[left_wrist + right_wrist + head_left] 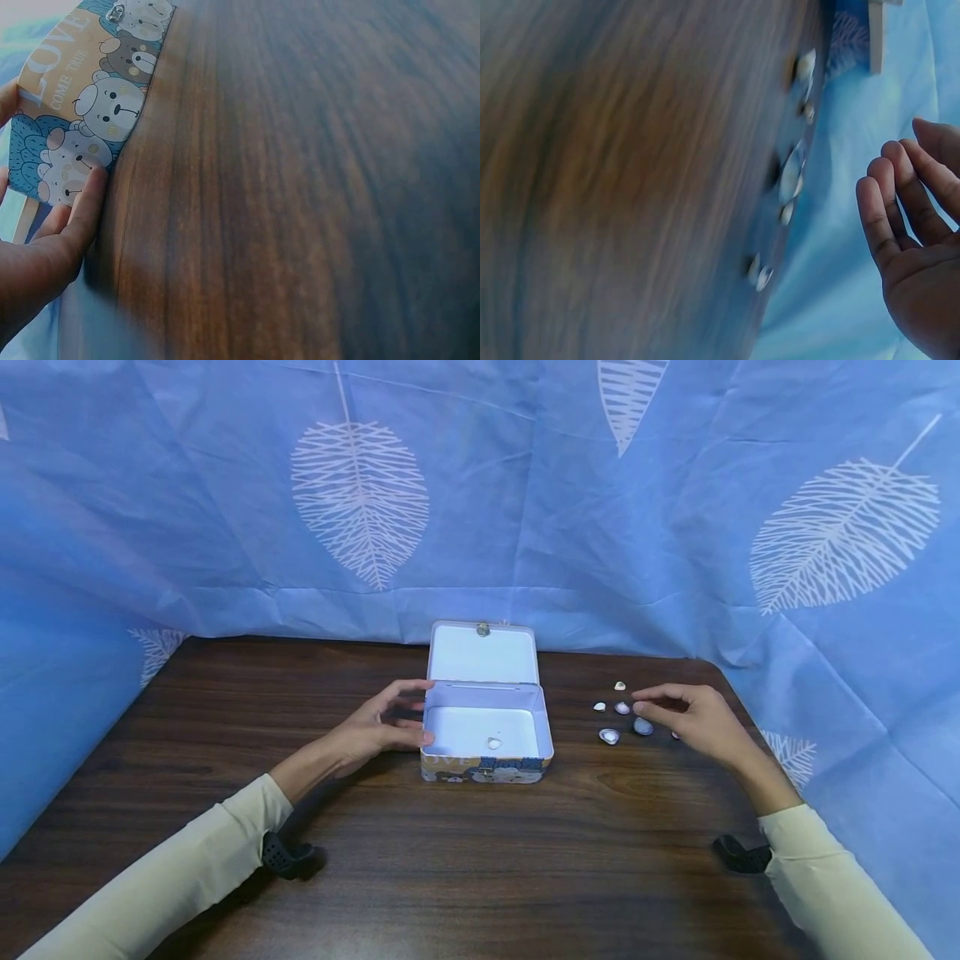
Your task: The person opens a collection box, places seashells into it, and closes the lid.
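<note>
Left hand point(367, 727) holding the tin box point(487, 770), right hand point(693, 718) loosely parted above the shells point(622, 707)

Nearest are two pale yellow sleeves point(165, 868), each with a black strap point(287, 856) at the cuff, over a dark wood-grain table point(480, 877). Left thumb and fingers, slightly bent, spread along the tin box's left side, the thumb toward its front corner and the index finger reaching the back one. Right fingers are gently bent, a small gap between them and the thumb; no shell shows in their hold.

The tin box stands upright at mid-table, its front printed with cartoon bears and "LOVE COME TRUE". Inside, a single shell point(494, 743) lies on the floor near the front wall. To the right of the tin box, well apart from it, six more shells lie loosely grouped near and beneath the right hand, which partly hides one. They look blurred from the right wrist.

Behind the opening, the lid point(483, 656) stands raised, a round clasp point(483, 629) at its top edge. Farthest back hangs a blue curtain point(525, 485) with white leaf prints.
</note>
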`<state>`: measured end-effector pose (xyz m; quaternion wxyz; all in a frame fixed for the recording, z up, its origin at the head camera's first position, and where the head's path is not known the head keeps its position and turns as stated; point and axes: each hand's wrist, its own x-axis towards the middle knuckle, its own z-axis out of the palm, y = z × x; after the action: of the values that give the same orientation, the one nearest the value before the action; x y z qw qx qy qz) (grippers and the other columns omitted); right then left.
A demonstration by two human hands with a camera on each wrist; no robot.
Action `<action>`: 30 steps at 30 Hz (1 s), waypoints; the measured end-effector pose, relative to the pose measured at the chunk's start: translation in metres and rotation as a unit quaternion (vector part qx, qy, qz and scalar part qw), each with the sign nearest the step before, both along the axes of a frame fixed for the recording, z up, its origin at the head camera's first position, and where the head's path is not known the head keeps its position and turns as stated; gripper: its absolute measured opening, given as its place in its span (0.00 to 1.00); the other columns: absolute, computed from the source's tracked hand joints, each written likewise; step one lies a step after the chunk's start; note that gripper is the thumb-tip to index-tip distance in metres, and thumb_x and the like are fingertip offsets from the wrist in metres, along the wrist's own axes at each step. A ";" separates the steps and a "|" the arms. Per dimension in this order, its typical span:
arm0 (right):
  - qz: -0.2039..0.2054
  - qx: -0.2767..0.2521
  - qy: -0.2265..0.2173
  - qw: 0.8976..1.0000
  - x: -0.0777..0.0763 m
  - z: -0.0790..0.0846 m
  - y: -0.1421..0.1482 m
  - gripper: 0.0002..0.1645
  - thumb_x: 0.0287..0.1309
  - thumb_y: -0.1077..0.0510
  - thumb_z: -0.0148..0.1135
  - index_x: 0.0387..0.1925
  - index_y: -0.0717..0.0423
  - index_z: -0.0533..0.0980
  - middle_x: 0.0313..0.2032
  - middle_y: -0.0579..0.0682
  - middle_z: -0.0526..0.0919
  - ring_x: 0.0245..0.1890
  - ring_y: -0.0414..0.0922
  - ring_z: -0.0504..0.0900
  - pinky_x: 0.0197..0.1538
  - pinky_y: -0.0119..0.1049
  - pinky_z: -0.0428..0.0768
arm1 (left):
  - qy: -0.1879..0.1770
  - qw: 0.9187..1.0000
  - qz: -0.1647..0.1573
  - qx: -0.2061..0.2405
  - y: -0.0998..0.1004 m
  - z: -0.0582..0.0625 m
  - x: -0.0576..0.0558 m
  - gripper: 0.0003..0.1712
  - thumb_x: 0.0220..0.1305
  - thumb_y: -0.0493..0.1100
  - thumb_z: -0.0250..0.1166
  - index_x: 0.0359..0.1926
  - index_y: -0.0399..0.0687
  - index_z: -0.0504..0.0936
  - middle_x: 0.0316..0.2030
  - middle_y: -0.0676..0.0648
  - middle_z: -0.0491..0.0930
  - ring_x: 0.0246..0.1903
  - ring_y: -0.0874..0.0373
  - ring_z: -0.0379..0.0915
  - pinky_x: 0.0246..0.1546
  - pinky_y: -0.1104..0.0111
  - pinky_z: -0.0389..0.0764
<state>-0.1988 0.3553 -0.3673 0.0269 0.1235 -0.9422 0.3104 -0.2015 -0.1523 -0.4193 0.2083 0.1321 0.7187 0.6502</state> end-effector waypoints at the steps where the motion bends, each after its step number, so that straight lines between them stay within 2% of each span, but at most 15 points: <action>1: -0.002 0.001 -0.004 1.000 0.000 -0.001 0.004 0.21 0.81 0.46 0.70 0.63 0.54 0.90 0.48 0.57 0.94 0.28 0.45 0.80 0.29 0.37 0.76 | 0.000 1.000 0.000 0.000 0.000 0.000 0.000 0.50 0.72 0.37 0.78 0.88 0.59 0.64 0.83 0.35 0.58 0.80 0.33 0.64 0.66 0.56 0.86; 3: -0.008 0.002 -0.008 1.000 -0.001 -0.003 0.012 0.22 0.80 0.45 0.71 0.62 0.54 0.90 0.52 0.56 0.94 0.33 0.46 0.84 0.32 0.35 0.78 | -0.001 1.000 0.001 0.001 0.000 0.000 0.001 0.50 0.72 0.37 0.78 0.88 0.59 0.64 0.83 0.35 0.58 0.78 0.32 0.66 0.65 0.56 0.86; 7: -0.016 0.000 -0.020 1.000 -0.003 -0.008 0.028 0.22 0.79 0.46 0.72 0.63 0.56 0.89 0.55 0.57 0.94 0.39 0.37 0.88 0.38 0.32 0.83 | 0.000 1.000 0.003 -0.003 -0.001 0.000 0.001 0.50 0.72 0.37 0.78 0.87 0.61 0.65 0.83 0.35 0.59 0.79 0.33 0.65 0.65 0.57 0.86; 10: -0.015 -0.006 -0.026 1.000 -0.005 -0.013 0.039 0.22 0.78 0.51 0.73 0.63 0.61 0.88 0.54 0.59 0.95 0.40 0.32 0.90 0.41 0.30 0.87 | 0.002 1.000 0.003 -0.001 -0.001 0.000 0.001 0.50 0.72 0.37 0.78 0.87 0.61 0.65 0.83 0.36 0.59 0.80 0.34 0.63 0.66 0.56 0.86; 15: -0.006 -0.018 -0.044 0.999 -0.006 -0.023 0.056 0.23 0.78 0.58 0.73 0.64 0.69 0.85 0.50 0.59 0.95 0.41 0.27 0.89 0.44 0.26 0.87 | 0.001 1.000 0.001 -0.001 0.000 0.000 0.001 0.50 0.72 0.37 0.78 0.87 0.60 0.65 0.83 0.36 0.58 0.81 0.34 0.61 0.66 0.56 0.86; 19: -0.013 -0.019 -0.064 0.998 -0.005 -0.027 0.066 0.24 0.76 0.57 0.75 0.64 0.70 0.85 0.50 0.59 0.95 0.42 0.26 0.88 0.45 0.24 0.87 | 0.000 1.000 0.001 -0.002 0.001 0.000 0.001 0.50 0.72 0.37 0.78 0.87 0.60 0.64 0.83 0.36 0.58 0.81 0.34 0.61 0.67 0.56 0.86; 24: -0.020 0.005 -0.086 0.996 -0.006 -0.030 0.075 0.27 0.73 0.54 0.78 0.63 0.69 0.86 0.51 0.60 0.95 0.41 0.24 0.87 0.44 0.22 0.85 | 0.000 1.000 0.001 -0.002 0.001 0.001 0.001 0.50 0.72 0.37 0.78 0.87 0.60 0.64 0.83 0.36 0.59 0.80 0.34 0.62 0.67 0.57 0.86; 30: -0.020 0.025 -0.118 0.992 -0.010 -0.029 0.078 0.29 0.72 0.51 0.79 0.63 0.68 0.86 0.52 0.59 0.95 0.42 0.25 0.86 0.45 0.25 0.86 | -0.003 1.000 0.001 0.003 0.001 0.001 0.001 0.51 0.71 0.37 0.78 0.87 0.60 0.64 0.83 0.36 0.59 0.80 0.33 0.63 0.66 0.57 0.86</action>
<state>-0.2087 0.4333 -0.3967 -0.0815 0.0672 -0.9484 0.2990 -0.2006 -0.1517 -0.4188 0.2092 0.1302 0.7165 0.6526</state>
